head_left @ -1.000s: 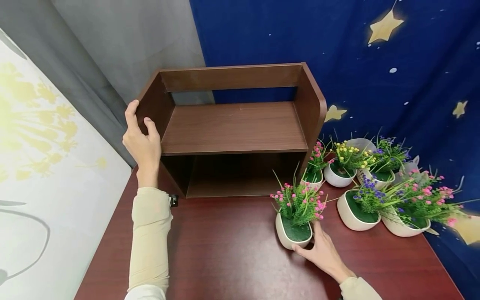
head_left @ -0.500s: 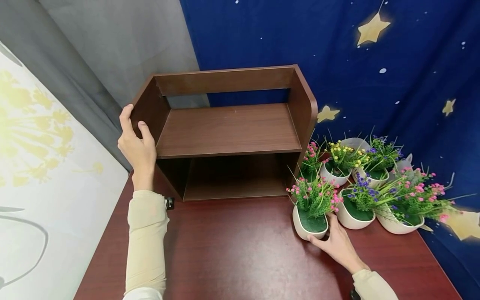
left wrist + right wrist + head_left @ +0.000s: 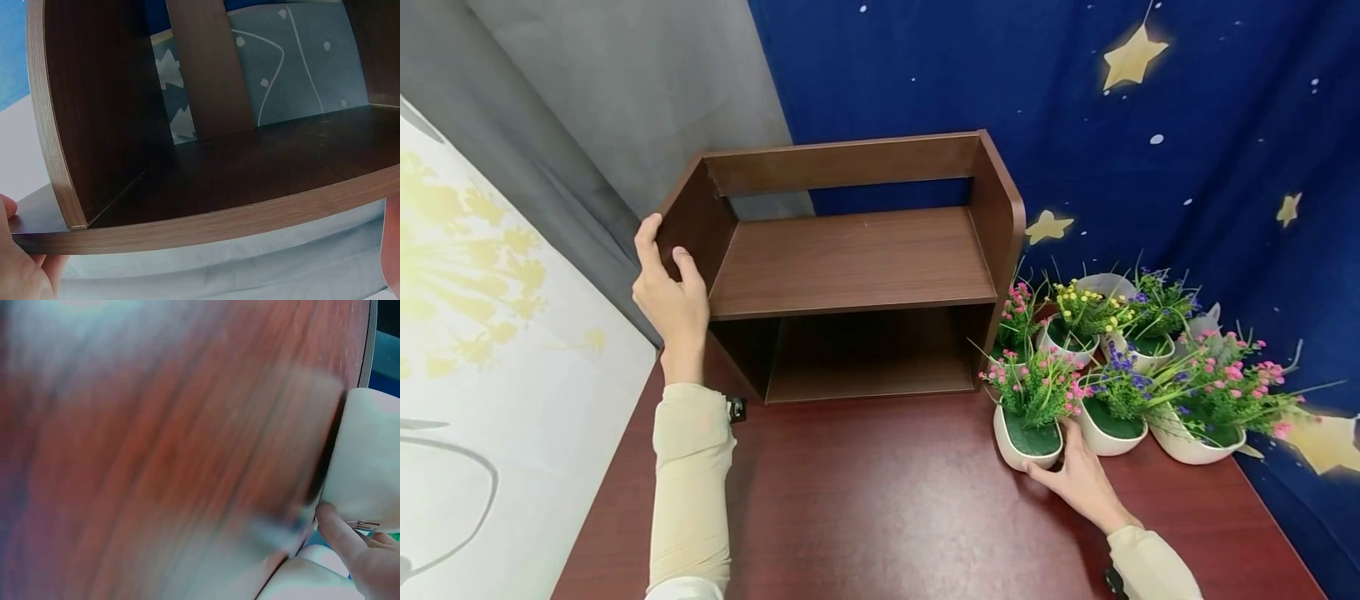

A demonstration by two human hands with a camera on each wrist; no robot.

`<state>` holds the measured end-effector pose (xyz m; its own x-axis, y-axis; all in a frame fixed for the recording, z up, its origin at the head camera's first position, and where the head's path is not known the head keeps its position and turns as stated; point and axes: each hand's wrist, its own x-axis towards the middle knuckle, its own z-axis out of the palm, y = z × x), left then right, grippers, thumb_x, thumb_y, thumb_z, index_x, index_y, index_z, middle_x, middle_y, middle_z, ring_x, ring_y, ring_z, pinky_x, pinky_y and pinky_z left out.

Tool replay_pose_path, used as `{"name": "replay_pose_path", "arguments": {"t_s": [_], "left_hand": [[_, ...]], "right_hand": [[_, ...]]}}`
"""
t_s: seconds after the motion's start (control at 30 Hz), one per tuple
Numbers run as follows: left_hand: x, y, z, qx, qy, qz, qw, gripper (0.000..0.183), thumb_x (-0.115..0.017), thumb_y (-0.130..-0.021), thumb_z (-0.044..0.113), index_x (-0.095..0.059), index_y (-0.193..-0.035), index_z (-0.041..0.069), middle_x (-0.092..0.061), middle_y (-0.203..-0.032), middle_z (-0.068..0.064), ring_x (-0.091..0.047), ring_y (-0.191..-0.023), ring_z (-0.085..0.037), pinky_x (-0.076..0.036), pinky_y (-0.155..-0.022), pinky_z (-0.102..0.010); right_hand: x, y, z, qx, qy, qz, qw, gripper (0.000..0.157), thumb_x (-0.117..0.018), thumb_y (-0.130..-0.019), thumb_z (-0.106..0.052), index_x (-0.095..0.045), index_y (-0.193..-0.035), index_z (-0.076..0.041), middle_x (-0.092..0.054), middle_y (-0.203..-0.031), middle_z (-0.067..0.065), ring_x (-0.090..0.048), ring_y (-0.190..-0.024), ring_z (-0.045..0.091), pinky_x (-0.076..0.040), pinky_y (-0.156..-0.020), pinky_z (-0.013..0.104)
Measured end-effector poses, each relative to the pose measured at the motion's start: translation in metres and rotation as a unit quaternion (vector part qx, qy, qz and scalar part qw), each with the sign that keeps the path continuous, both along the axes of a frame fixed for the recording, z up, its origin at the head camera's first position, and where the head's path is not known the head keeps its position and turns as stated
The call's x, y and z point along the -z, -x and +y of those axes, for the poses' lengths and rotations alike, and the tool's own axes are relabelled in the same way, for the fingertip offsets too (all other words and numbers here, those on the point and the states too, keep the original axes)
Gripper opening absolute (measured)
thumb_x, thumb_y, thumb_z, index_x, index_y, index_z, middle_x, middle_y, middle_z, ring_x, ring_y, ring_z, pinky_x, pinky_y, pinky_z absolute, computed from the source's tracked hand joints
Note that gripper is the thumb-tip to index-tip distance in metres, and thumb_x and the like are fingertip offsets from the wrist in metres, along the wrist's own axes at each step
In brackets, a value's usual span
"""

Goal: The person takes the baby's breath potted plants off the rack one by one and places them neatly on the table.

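In the head view my left hand point(image 3: 672, 304) grips the left side panel of a dark brown two-tier wooden shelf point(image 3: 853, 260). The left wrist view has thumb and fingers on either side of the panel point(image 3: 144, 240). On the right, my right hand point(image 3: 1081, 485) holds a white oval flowerpot point(image 3: 1017, 452) with pink artificial flowers, thumb at its near side. The right wrist view shows a finger point(image 3: 337, 531) against the pot's white wall point(image 3: 369, 456), close to the reddish tabletop point(image 3: 187, 450). Both tiers of the shelf hold nothing visible.
Beside the held pot stands a white pot with purple flowers point(image 3: 1108, 433), then a larger one with pink flowers point(image 3: 1198, 450). Behind are pots with yellow point(image 3: 1070, 346), purple point(image 3: 1150, 354) and pink flowers point(image 3: 1017, 312). A blue star-patterned curtain point(image 3: 895, 75) hangs at the back.
My right hand has moved the pink flowerpot rightward, up beside the purple-flowered pot. The left hand keeps its grip on the shelf panel; the head view has shifted slightly.
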<state>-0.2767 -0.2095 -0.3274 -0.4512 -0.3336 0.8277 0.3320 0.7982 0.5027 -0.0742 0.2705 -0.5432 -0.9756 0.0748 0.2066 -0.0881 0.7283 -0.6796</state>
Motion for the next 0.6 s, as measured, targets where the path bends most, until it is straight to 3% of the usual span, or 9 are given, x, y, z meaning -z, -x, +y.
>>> {"name": "replay_pose_path", "arguments": {"t_s": [0.23, 0.37, 0.43, 0.5, 0.6], "left_hand": [[0.001, -0.002, -0.005, -0.01, -0.007, -0.003, 0.9999, 0.04, -0.044, -0.093, 0.018, -0.051, -0.131, 0.029, -0.059, -0.12, 0.018, -0.022, -0.049, -0.02, -0.02, -0.05, -0.029], [0.001, 0.0, -0.006, -0.011, -0.005, -0.005, 0.9999, 0.041, -0.044, -0.093, 0.019, -0.05, -0.132, 0.029, -0.059, -0.121, 0.016, -0.021, -0.048, -0.014, -0.019, -0.051, -0.029], [0.004, 0.0, -0.005, -0.011, -0.004, -0.01, 0.9999, 0.041, -0.045, -0.093, 0.02, -0.049, -0.133, 0.029, -0.066, -0.106, 0.01, -0.019, -0.047, -0.012, -0.019, -0.05, -0.03], [0.007, 0.0, -0.005, -0.014, -0.003, -0.015, 0.9998, 0.043, -0.046, -0.093, 0.02, -0.047, -0.135, 0.029, -0.064, -0.08, 0.001, -0.017, -0.047, -0.012, -0.018, -0.05, -0.031], [0.011, 0.001, -0.006, -0.017, 0.005, -0.021, 0.9996, 0.045, -0.046, -0.093, 0.02, -0.044, -0.137, 0.028, -0.041, -0.055, -0.008, -0.015, -0.046, -0.014, -0.016, -0.048, -0.031]], "right_hand": [[0.003, 0.011, 0.001, -0.023, 0.021, -0.016, 0.999, 0.087, -0.078, -0.071, -0.022, -0.025, -0.131, 0.014, -0.038, -0.125, 0.034, -0.041, -0.115, 0.045, -0.032, -0.091, 0.054], [0.004, 0.017, 0.001, -0.032, 0.03, -0.029, 0.999, 0.089, -0.076, -0.073, -0.022, -0.021, -0.133, 0.014, -0.034, -0.129, 0.035, -0.038, -0.118, 0.045, -0.031, -0.092, 0.054], [0.003, 0.017, 0.0, -0.034, 0.032, -0.036, 0.998, 0.091, -0.075, -0.074, -0.023, -0.018, -0.135, 0.014, -0.032, -0.131, 0.036, -0.037, -0.119, 0.046, -0.03, -0.092, 0.055], [0.001, 0.015, 0.0, -0.032, 0.033, -0.048, 0.998, 0.098, -0.075, -0.075, -0.027, -0.012, -0.139, 0.011, -0.028, -0.135, 0.035, -0.034, -0.122, 0.047, -0.03, -0.093, 0.056], [-0.009, 0.006, -0.001, -0.02, 0.032, -0.068, 0.997, 0.107, -0.074, -0.077, -0.032, -0.001, -0.143, 0.009, -0.022, -0.14, 0.037, -0.031, -0.123, 0.05, -0.029, -0.094, 0.058]]}}
